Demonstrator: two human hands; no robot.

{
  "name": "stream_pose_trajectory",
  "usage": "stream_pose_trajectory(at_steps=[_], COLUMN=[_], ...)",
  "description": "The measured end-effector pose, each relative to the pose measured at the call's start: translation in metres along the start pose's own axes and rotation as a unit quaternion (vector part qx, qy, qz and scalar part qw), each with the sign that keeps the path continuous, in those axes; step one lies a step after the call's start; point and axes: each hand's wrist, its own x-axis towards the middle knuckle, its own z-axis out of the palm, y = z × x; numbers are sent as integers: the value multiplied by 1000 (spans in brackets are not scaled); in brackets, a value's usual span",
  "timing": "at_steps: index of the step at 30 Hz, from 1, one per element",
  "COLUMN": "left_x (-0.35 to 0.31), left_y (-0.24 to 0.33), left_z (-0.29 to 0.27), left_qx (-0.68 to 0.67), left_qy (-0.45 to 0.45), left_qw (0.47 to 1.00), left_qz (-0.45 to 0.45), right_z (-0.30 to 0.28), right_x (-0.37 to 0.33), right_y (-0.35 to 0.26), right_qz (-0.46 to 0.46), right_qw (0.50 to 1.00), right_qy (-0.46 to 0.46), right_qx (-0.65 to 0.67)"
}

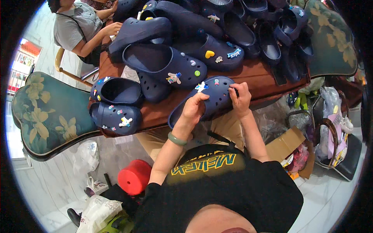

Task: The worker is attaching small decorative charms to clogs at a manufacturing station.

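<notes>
A navy-blue clog point(222, 101) with holes in its upper is held over my lap at the table's edge. My left hand point(192, 109) is closed round its side, thumb on top, with a green bangle on the wrist. On the upper sit a white cartoon charm point(201, 87) and a small pink-and-blue charm point(217, 82). My right hand point(241, 100) is closed in a pinch at the toe's holes; whatever is between its fingertips is hidden. Just beyond lies a larger clog point(188, 72) with several charms. To the left rests a charm-covered pair, its nearer clog point(116, 118) tilted outward.
More navy clogs point(241, 33) are heaped on the brown-covered table point(268, 79). Flowered padded panels point(58, 116) flank it. A person in grey point(75, 27) works at the far left. On the floor are a red stool point(134, 177), a cardboard box point(285, 145) and bags point(99, 213).
</notes>
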Motion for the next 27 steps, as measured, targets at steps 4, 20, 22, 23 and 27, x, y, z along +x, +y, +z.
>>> stream_pose_trajectory(at_steps=[4, 20, 22, 23, 27], left_x=[1, 1, 0, 0, 4], left_y=[-2, -11, -10, -10, -10], left_z=[-6, -18, -20, -21, -24], left_qx=[-31, -56, -76, -68, -76], left_qy=[-41, -24, -51, -32, -33], left_qw=[999, 997, 996, 997, 997], left_qz=[-11, 40, 18, 6, 6], right_z=[1, -15, -12, -9, 12], right_x=[17, 85, 85, 82, 62], right_y=[6, -29, -28, -28, -25], right_qz=[126, -86, -84, -83, -172], right_qw=[985, 912, 905, 919, 956], right_qy=[26, -392, -402, -375, -208], right_qx=[119, -87, -109, -89, -117])
